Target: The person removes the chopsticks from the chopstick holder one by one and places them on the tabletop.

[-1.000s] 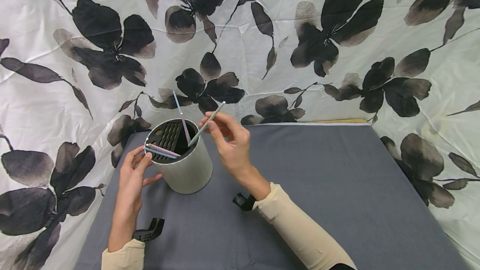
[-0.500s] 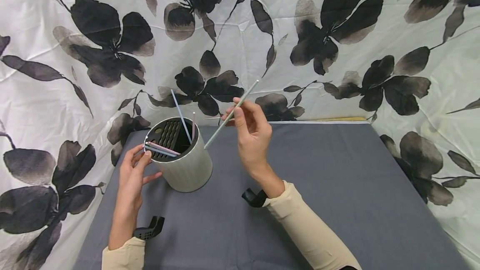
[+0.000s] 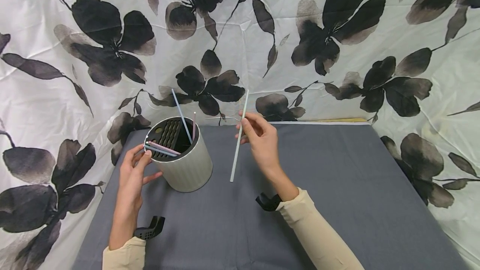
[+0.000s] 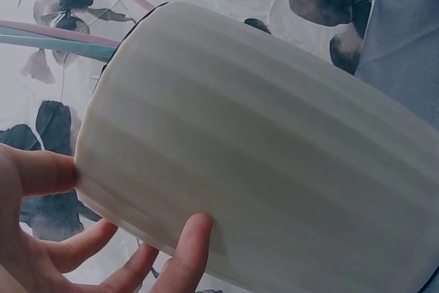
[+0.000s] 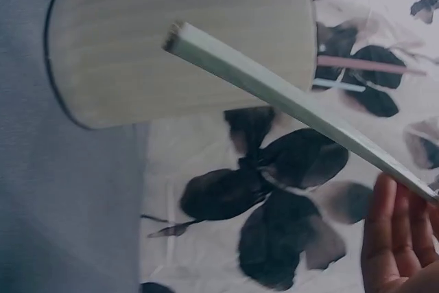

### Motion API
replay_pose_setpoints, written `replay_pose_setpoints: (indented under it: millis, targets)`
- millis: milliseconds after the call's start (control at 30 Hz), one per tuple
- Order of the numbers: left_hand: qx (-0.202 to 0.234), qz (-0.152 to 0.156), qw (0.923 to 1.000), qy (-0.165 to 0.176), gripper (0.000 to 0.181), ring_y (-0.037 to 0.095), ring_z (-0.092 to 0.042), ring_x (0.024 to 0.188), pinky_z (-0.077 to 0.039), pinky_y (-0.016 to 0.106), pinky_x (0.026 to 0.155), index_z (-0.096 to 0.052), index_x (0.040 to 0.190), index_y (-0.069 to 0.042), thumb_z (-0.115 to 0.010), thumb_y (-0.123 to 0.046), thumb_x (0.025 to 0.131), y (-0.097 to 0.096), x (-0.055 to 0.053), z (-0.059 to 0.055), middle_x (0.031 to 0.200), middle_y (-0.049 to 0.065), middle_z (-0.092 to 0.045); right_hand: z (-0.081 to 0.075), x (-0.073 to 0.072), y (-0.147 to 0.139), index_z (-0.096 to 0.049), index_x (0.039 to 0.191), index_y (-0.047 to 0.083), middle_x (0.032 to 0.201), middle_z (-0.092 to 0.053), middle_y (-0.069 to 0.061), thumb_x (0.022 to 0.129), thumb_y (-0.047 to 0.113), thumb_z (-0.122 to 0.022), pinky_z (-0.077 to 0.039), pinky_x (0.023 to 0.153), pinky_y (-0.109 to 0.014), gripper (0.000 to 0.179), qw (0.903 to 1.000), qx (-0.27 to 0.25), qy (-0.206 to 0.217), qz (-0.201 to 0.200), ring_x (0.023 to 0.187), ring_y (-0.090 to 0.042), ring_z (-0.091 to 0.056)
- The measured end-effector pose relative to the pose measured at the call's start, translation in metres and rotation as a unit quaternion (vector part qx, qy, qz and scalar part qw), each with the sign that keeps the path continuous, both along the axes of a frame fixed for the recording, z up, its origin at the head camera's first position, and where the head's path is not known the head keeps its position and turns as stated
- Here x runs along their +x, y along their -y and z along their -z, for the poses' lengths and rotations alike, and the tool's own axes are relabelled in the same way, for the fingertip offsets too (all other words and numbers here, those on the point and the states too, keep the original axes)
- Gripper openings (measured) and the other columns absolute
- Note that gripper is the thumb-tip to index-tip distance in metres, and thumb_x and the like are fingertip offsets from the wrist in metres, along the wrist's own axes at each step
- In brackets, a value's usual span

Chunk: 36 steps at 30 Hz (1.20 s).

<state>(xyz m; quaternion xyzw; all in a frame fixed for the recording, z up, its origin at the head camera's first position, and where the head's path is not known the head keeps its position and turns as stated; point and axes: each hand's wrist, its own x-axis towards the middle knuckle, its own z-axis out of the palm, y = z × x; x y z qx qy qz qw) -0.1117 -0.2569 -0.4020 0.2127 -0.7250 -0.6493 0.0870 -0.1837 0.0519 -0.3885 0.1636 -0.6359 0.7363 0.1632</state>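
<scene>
A round cream holder [image 3: 183,174] with ribbed walls and a black slotted insert [image 3: 166,134] stands at the left of the table. My left hand [image 3: 131,174] holds its near left rim, and one finger lies against the wall, as the left wrist view shows. Right of the holder, my right hand [image 3: 260,141] pinches a pale green pencil [image 3: 237,153] between thumb and fingers. That pencil stands nearly upright, and its lower end, blunt in the right wrist view, points down. Inside the holder, a blue pencil [image 3: 180,109] and a pink pencil [image 3: 194,125] lean at the back.
More pink and blue pencils [image 3: 163,149] lie slanted over the holder's near left rim. A grey cloth [image 3: 337,203] covers the table. Behind it hangs a white curtain with dark flowers [image 3: 258,61]. Black wrist bands [image 3: 268,202] sit on both arms.
My right hand has drawn the pale green pencil out of the holder, moved right with it and turned it more upright. The left hand has stayed at the rim.
</scene>
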Motion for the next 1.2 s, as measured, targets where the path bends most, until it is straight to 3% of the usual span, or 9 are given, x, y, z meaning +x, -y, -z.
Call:
replay_pose_setpoints:
  millis: [200, 433, 633, 900, 1200]
  targets:
    - [0.003, 0.002, 1.0000, -0.001, 0.046, 0.011, -0.052, 0.115, -0.067, 0.027, 0.068, -0.046, 0.148, -0.019, -0.059, -0.035, 0.107, 0.001, -0.001, 0.000, 0.139, -0.004, -0.046, 0.026, -0.004, -0.011, -0.072, 0.126, 0.007, 0.099, -0.071, -0.029, 0.105, 0.016, -0.065, -0.067, 0.060, -0.038, 0.024, 0.9926, 0.035, 0.114, -0.024, 0.076, -0.035, -0.075]
    - [0.005, 0.002, 1.0000, 0.001, 0.045, 0.011, -0.053, 0.115, -0.067, 0.027, 0.069, -0.046, 0.147, -0.020, -0.059, -0.035, 0.107, 0.001, -0.001, 0.001, 0.140, -0.004, -0.047, 0.056, -0.005, -0.020, -0.071, 0.126, 0.008, 0.097, -0.074, -0.015, 0.106, 0.016, -0.063, -0.066, 0.059, -0.032, 0.023, 0.9732, 0.046, 0.222, -0.037, 0.078, -0.028, -0.076]
    - [0.008, 0.003, 1.0000, -0.004, 0.044, 0.012, -0.053, 0.115, -0.067, 0.027, 0.068, -0.047, 0.147, -0.021, -0.059, -0.035, 0.107, 0.001, 0.000, 0.001, 0.138, -0.005, -0.048, 0.080, -0.006, -0.023, -0.068, 0.128, 0.005, 0.091, -0.075, -0.004, 0.106, 0.014, -0.060, -0.067, 0.063, -0.037, 0.025, 0.9553, 0.062, 0.285, -0.048, 0.075, -0.022, -0.075]
    - [0.010, 0.002, 0.9999, -0.005, 0.043, 0.012, -0.053, 0.115, -0.067, 0.027, 0.069, -0.048, 0.146, -0.021, -0.060, -0.036, 0.107, 0.000, 0.000, 0.000, 0.140, -0.005, -0.048, 0.110, -0.009, -0.020, -0.064, 0.132, -0.004, 0.097, -0.075, -0.018, 0.099, -0.002, -0.061, -0.068, 0.070, -0.045, 0.033, 0.9382, 0.088, 0.329, -0.060, 0.070, -0.017, -0.069]
    - [0.011, 0.003, 0.9999, -0.004, 0.046, 0.011, -0.054, 0.115, -0.068, 0.028, 0.070, -0.046, 0.148, -0.019, -0.060, -0.036, 0.107, 0.000, 0.000, 0.001, 0.140, -0.004, -0.048, 0.131, -0.012, -0.013, -0.064, 0.132, -0.006, 0.093, -0.072, -0.022, 0.096, -0.004, -0.069, -0.068, 0.065, -0.043, 0.037, 0.9356, 0.130, 0.326, -0.039, 0.068, -0.018, -0.067]
